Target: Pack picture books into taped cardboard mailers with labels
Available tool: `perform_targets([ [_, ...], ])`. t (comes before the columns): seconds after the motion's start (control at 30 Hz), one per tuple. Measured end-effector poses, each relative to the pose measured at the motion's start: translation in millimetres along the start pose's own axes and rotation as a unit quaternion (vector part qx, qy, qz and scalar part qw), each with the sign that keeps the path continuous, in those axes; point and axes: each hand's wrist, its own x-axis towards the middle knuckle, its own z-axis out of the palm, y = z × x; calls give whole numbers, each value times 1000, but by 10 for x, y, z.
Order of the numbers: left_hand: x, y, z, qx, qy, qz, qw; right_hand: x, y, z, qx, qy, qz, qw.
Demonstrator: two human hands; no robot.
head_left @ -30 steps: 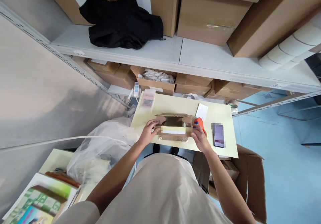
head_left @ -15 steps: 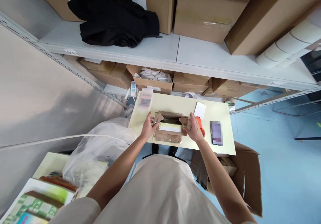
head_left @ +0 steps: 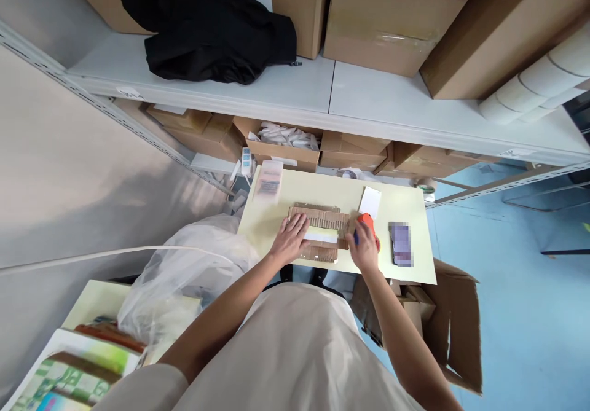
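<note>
A small cardboard box (head_left: 322,217) lies on the pale yellow table (head_left: 258,239), its inner flap folded over and a pale strip showing along the near side. My left hand (head_left: 290,239) presses on the box's left part with fingers stretched out flat. Just right of the box, my right hand (head_left: 364,248) has its fingers curled over an orange tape dispenser (head_left: 367,220); the hand hides part of it. Behind the dispenser is a white card (head_left: 370,201).
A phone (head_left: 401,244) lies at the table's right side, and a pinkish clear packet (head_left: 270,179) at the back left. Beyond stands a shelf (head_left: 295,101) with cartons and a black garment (head_left: 216,30). An open carton (head_left: 461,331) sits on the floor at right.
The box's raised flaps have come down over its opening. My left hand has moved onto the top, and my right hand has left the box's side for the tape dispenser.
</note>
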Motion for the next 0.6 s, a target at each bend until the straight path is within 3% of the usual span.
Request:
perform_targets([
  [0.1,-1,-23,70,7,-5,2,1000,-47,196,21,-29,-49,161,985],
  [0.17,-5,-41,89,9,-7,8,1000,-55,278,95,-37,-107,202,973],
  [0.33,-3,-51,86,10,-14,11,1000,-6,342,140,4,-88,224,971],
  [0.5,-17,-35,92,1,-12,17,1000,27,353,-392,79,2,206,975],
  [0.6,-42,5,96,-14,-3,31,999,116,95,-666,179,70,162,968],
])
